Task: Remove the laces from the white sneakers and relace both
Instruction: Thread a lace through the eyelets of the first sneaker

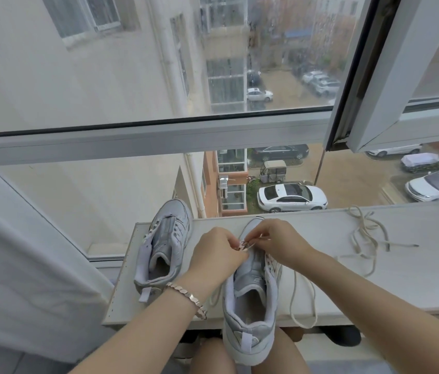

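While both hands work at 1 sneaker, layout logged left to right. Unlaced sneaker (161, 247) stands near the left end of the bench (401, 282), toe toward the window, heel close to the near edge. Left hand (218, 255), bracelet (188, 298) on its wrist, curls its fingers at the upper eyelets of the near sneaker (250, 298) and pinches the lace (293, 292) there. That sneaker's heel overhangs the near edge above the person's knees; heel badge too blurred to read. Right hand (277, 244) pinches the same lace from the opposite side, fingertips nearly meeting the left's. Slack lace loops over the near edge under the right forearm. Bare bench follows, then 1 loose lace (374, 247) tangled near the far edge.
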Motion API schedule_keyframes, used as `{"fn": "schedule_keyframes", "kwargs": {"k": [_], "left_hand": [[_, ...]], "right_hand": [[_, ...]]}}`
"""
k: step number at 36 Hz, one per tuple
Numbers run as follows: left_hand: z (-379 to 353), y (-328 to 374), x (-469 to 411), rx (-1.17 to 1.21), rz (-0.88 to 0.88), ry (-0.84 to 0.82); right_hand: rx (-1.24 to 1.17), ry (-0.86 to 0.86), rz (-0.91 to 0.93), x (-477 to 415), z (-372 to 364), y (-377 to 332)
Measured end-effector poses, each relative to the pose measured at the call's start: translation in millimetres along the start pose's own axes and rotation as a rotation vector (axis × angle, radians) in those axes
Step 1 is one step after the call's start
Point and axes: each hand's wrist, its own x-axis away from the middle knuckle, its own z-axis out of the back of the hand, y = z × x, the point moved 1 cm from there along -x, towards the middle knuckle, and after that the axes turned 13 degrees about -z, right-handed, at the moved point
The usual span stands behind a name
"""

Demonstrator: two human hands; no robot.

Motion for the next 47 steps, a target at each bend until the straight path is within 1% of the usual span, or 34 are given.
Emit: {"fn": "schedule_keyframes", "kwargs": {"k": [6, 9, 11, 14, 16, 18, 21, 22, 25, 27, 31, 34, 36, 40, 42, 44, 47], "left_hand": [[-3, -5, 12, 0.089, -0.087, 0.114], [10, -10, 15, 0.148, -0.038, 0.177], [20, -16, 15, 0.049, -0.014, 0.147], [29, -20, 18, -0.257, -0.015, 0.023], [29, -18, 18, -0.303, -0.046, 0.026], [27, -10, 17, -0.236, -0.059, 0.047], [16, 2, 18, 0.005, 0.041, -0.029], [11, 5, 18, 0.047, 0.059, -0.049], [-1, 7, 21, 0.01, 0.033, -0.028], [-5, 4, 22, 0.021, 0.008, 0.038], [-9, -1, 25, 0.082, -0.009, 0.155], [-12, -2, 27, 0.12, -0.021, 0.227], [-15, -3, 28, 0.107, -0.026, 0.245], [-19, -6, 28, 0.089, -0.031, 0.259], [-20, -7, 28, 0.107, -0.028, 0.274], [-21, -8, 28, 0.129, -0.024, 0.288], [-21, -7, 29, 0.136, -0.018, 0.281]], "right_hand": [[0.038, 0.007, -0.003, -5, -2, 1], [0.033, 0.017, -0.004, -4, -2, 2], [0.04, 0.015, 0.004, -4, -2, 1], [0.059, 0.011, 0.017, -3, -2, 1], [0.08, 0.019, 0.036, -4, -1, 0], [0.1, 0.035, 0.071, -4, -1, 0], [0.098, 0.04, 0.125, -5, -2, -1], [0.094, 0.034, 0.132, -5, -2, -1], [0.073, -0.003, 0.139, -6, -3, -1], [0.061, -0.03, 0.144, -7, -5, 0], [0.048, -0.032, 0.127, -10, -8, 3], [-0.055, -0.09, 0.087, -13, -8, 5], [-0.131, -0.15, 0.047, -15, -7, 6], [-0.175, -0.213, 0.026, -18, -7, 8], [-0.163, -0.194, 0.049, -17, -7, 8], [-0.12, -0.127, 0.097, -14, -8, 8], [0.005, -0.037, 0.229, -7, -9, 7]]}}
